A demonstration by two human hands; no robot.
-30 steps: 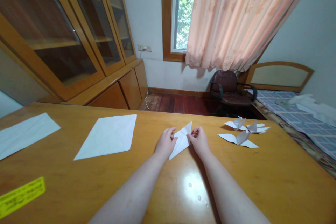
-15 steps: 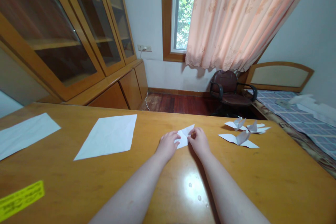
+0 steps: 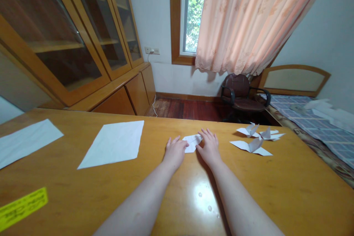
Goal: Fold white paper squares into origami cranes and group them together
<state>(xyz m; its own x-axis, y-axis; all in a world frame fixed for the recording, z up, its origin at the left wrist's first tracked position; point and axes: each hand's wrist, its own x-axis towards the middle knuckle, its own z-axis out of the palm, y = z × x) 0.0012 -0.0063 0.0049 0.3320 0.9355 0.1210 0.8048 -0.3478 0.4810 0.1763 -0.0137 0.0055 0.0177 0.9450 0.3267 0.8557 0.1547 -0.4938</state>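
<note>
A small folded white paper (image 3: 193, 143) lies on the wooden table, creased across its middle. At its left edge rests my left hand (image 3: 175, 152), fingers spread and thumb touching the paper. My right hand (image 3: 209, 146) is at the opposite edge, its fingers stretched out and the thumb at the paper's near right corner. To the right stand folded paper cranes (image 3: 253, 146) with raised wings, the back ones overlapping. A larger white sheet (image 3: 114, 143) lies flat to the left of my hands.
Another white sheet (image 3: 29, 141) lies at the table's far left. A yellow label (image 3: 23, 208) is near the front left. Beyond the table (image 3: 124, 199) are a glass-door cabinet (image 3: 110, 55), an office chair (image 3: 242, 94) and a bed (image 3: 318, 118).
The small paper has gone from tilted up between my fingertips to lying flatter. Both hands have opened, their fingers spreading out beside it.
</note>
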